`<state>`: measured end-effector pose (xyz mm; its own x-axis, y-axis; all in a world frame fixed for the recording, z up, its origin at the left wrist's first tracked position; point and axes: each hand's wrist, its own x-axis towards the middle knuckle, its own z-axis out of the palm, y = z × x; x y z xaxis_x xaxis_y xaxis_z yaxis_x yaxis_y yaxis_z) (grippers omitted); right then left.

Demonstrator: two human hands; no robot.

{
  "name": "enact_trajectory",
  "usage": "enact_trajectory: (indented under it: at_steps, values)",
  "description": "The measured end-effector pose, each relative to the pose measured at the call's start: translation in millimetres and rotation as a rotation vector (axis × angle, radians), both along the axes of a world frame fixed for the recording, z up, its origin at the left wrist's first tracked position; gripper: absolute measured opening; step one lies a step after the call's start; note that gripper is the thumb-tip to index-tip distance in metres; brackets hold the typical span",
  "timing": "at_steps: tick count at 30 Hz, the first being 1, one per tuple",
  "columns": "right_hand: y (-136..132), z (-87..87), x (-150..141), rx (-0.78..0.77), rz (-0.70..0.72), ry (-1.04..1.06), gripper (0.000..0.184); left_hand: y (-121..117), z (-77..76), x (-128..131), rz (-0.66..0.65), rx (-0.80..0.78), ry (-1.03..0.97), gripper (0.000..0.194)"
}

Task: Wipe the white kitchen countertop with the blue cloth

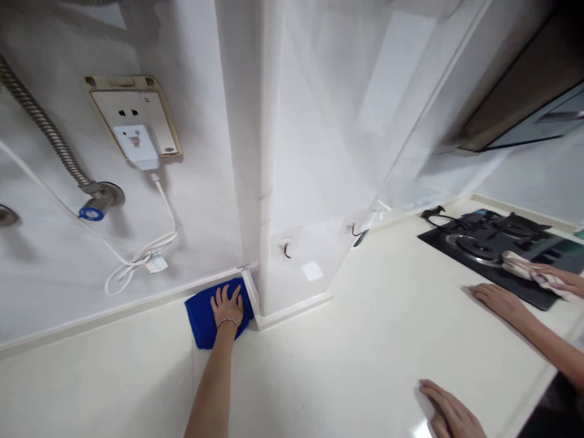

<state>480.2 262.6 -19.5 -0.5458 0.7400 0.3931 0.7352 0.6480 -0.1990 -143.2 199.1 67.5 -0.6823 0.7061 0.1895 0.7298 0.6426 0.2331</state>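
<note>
My left hand (228, 307) lies with spread fingers on a blue cloth (201, 313), pressing it onto the pale countertop (292, 377). The cloth reaches into the corner where the back wall meets a jutting white pillar (310, 182). A thin bracelet circles my left wrist. At the bottom right my right hand (451, 413) rests on the countertop, fingers stretched out and nothing held; the frame's lower edge cuts it off.
At the right, another person's hand (495, 299) rests by a black gas hob (483, 286); their other hand (559, 280) holds a light cloth (524, 266) on it. Above my left hand are a white cable (137, 261), a socket (134, 115) and a valve (98, 204). Wires poke from the pillar.
</note>
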Motion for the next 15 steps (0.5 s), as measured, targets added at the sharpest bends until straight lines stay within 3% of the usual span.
enact_trajectory:
  at_steps: [8, 15]
  values:
    - [-4.9, 9.1, -13.2, -0.024, -0.016, 0.027, 0.044, -62.1, 1.7, 51.0, -0.108, -0.069, 0.021, 0.047]
    - [-9.3, 21.3, -22.7, -0.005, -0.027, 0.050, 0.042, -113.6, 6.0, 121.8, -0.108, -0.118, 0.018, 0.048]
